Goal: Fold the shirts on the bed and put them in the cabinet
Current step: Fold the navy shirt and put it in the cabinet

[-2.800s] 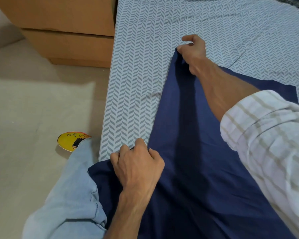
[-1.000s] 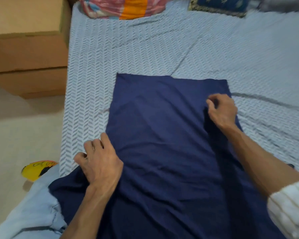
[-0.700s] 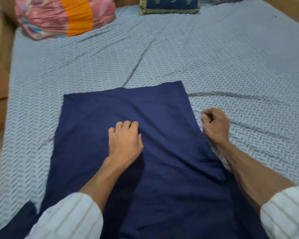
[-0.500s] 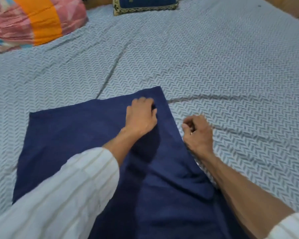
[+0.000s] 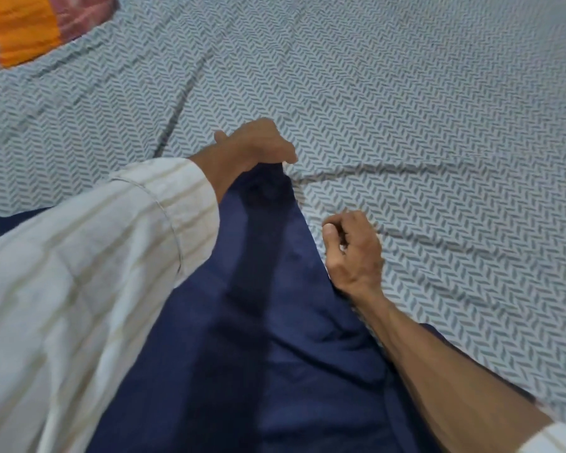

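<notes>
A navy blue shirt point(image 5: 268, 338) lies spread on the bed point(image 5: 438, 142), and my left sleeve hides much of its left part. My left hand point(image 5: 258, 143) reaches across and grips the shirt's far right corner, which is lifted slightly off the sheet. Beside the shirt's right edge is my right hand point(image 5: 353, 253), with its wrist on the cloth. Its fingers are curled over the bed sheet, and I see no cloth between them. The cabinet is out of view.
A pink and orange pillow point(image 5: 20, 27) lies at the far left corner of the bed. The grey chevron sheet stretches wide to the right and beyond the shirt, with a few creases.
My left hand slid from the shirt's middle to its far right corner and took hold of it. My right hand stayed at the right edge. The view moved rightwards and closer.
</notes>
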`<state>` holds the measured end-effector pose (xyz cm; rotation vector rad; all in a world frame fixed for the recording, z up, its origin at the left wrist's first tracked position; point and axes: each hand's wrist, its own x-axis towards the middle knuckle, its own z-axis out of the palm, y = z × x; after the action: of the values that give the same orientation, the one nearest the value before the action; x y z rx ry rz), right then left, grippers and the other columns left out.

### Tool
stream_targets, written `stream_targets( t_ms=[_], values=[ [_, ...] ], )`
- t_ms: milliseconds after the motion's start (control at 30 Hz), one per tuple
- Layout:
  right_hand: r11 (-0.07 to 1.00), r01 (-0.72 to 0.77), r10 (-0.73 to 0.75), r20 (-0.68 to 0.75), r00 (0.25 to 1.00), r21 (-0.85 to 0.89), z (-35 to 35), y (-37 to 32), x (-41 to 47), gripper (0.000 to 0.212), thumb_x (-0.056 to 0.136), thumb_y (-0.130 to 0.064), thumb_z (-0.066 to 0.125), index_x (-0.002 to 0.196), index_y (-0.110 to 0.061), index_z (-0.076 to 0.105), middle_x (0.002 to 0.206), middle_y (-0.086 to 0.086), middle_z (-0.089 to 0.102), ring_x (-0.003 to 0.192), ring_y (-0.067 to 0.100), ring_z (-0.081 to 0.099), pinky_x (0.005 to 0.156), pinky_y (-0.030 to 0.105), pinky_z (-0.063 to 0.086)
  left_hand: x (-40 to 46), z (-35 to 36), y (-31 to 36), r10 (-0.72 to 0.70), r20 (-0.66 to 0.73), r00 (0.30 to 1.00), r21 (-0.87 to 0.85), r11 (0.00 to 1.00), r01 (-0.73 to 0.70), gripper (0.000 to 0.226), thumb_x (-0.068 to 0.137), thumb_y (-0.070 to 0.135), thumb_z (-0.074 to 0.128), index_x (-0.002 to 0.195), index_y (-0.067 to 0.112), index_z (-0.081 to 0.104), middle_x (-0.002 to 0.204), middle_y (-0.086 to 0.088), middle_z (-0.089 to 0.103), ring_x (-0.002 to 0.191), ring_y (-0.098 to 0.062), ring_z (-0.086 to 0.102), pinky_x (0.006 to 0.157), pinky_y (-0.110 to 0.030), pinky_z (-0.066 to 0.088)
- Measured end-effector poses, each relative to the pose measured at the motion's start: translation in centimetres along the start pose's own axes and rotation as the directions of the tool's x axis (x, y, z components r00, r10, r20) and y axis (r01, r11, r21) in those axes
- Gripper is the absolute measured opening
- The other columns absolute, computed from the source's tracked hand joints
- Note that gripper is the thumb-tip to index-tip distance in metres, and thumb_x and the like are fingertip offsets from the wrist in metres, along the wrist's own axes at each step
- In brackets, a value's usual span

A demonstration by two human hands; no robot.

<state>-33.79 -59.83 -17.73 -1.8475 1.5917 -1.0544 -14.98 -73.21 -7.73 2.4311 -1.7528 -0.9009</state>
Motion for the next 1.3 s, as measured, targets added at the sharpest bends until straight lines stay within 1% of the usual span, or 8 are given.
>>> stream_targets(
  t_ms=[100, 200, 333, 567, 667, 933, 1067, 1300],
  values=[
    [0.998, -0.014, 0.014, -0.004, 1.000, 0.067, -0.3, -0.1, -0.1, 0.014, 0.093, -0.023, 0.055, 0.083, -0.017, 0.064, 0.084, -0.009, 0.055, 0.074, 0.004, 0.052, 0.068, 0.008, 0.037, 0.8, 0.7, 0.1, -0.015, 0.004, 1.000, -0.334, 0.942, 0.016, 0.034, 0.079, 0.021, 0.075, 0.108, 0.008, 0.064, 0.108, -0.014, 0.067, 0.085, -0.022, 0.058, 0.063, -0.029, 0.047],
    [0.987, -0.074, 0.075, -0.004, 0.997, 0.144, -0.5, -0.1, 0.1, 0.021, 0.092, -0.030, 0.052, 0.079, -0.018, 0.064, 0.083, -0.009, 0.059, 0.073, 0.007, 0.056, 0.065, 0.009, 0.037, 1.5, 0.7, 0.4, -0.046, -0.065, 0.997, -0.559, 0.829, 0.002, 0.018, 0.089, 0.025, 0.072, 0.080, 0.017, 0.060, 0.074, 0.001, 0.054, 0.071, -0.014, 0.051, 0.054, -0.025, 0.039],
    [0.972, -0.098, 0.100, 0.004, 0.995, 0.213, -0.9, -0.2, 0.3, 0.035, 0.087, -0.042, 0.052, 0.074, -0.012, 0.064, 0.082, -0.002, 0.060, 0.074, 0.007, 0.056, 0.065, 0.008, 0.039, 2.4, 1.1, 0.0, -0.084, -0.126, 0.988, -0.639, 0.769, -0.017, 0.043, 0.092, 0.026, 0.071, 0.060, 0.019, 0.044, 0.060, 0.004, 0.047, 0.054, -0.009, 0.045, 0.053, -0.023, 0.039],
    [0.969, -0.162, 0.151, 0.072, 0.986, 0.184, -0.4, 1.2, 0.8, 0.018, 0.075, -0.022, 0.073, 0.066, -0.011, 0.061, 0.088, -0.004, 0.058, 0.070, 0.012, 0.058, 0.062, 0.019, 0.048, 4.0, 4.1, -0.3, -0.041, -0.190, 0.981, -0.603, 0.794, -0.084, 0.024, 0.087, 0.035, 0.075, 0.069, 0.021, 0.066, 0.072, 0.006, 0.065, 0.076, -0.013, 0.062, 0.074, -0.028, 0.050],
    [0.981, -0.149, 0.147, 0.019, 0.989, 0.128, -0.2, 1.3, 0.9, 0.022, 0.079, -0.011, 0.072, 0.062, -0.009, 0.058, 0.088, -0.006, 0.057, 0.067, 0.013, 0.057, 0.058, 0.019, 0.046, 4.4, 5.0, -0.4, -0.051, -0.268, 0.962, -0.457, 0.886, -0.081, 0.024, 0.081, 0.051, 0.073, 0.071, 0.030, 0.067, 0.092, 0.008, 0.069, 0.107, -0.021, 0.058, 0.100, -0.040, 0.030],
    [0.996, -0.080, 0.078, -0.062, 0.995, -0.028, 0.6, 1.1, 1.0, 0.024, 0.082, -0.011, 0.065, 0.062, -0.010, 0.052, 0.087, -0.001, 0.055, 0.061, 0.013, 0.052, 0.055, 0.017, 0.041, -2.6, 5.7, -3.4, 0.281, -0.503, 0.817, 0.065, 0.955, -0.289, 0.049, 0.097, 0.049, 0.052, 0.138, 0.023, 0.048, 0.133, -0.005, 0.049, 0.128, -0.027, 0.039, 0.099, -0.049, 0.031],
    [0.991, -0.105, 0.100, -0.052, 0.994, -0.084, 0.8, 1.2, 0.7, 0.021, 0.082, -0.010, 0.065, 0.064, -0.006, 0.054, 0.085, 0.004, 0.054, 0.064, 0.014, 0.049, 0.059, 0.016, 0.036, -11.7, 7.7, -9.8, 0.403, -0.327, 0.855, 0.167, 0.915, -0.367, 0.029, 0.092, 0.038, 0.054, 0.115, 0.021, 0.062, 0.106, -0.007, 0.062, 0.102, -0.034, 0.057, 0.084, -0.046, 0.046],
    [0.972, -0.171, 0.200, 0.192, 0.961, -0.159, -1.4, -4.1, -0.1, 0.026, 0.073, -0.028, 0.065, 0.069, -0.003, 0.059, 0.075, 0.003, 0.059, 0.061, 0.017, 0.052, 0.060, 0.030, 0.041, -28.5, 8.2, -18.8, 0.228, -0.137, 0.964, 0.068, 0.973, -0.221, 0.046, 0.096, 0.042, 0.053, 0.140, 0.028, 0.051, 0.136, 0.005, 0.059, 0.132, -0.018, 0.048, 0.106, -0.040, 0.029]
  ],
)
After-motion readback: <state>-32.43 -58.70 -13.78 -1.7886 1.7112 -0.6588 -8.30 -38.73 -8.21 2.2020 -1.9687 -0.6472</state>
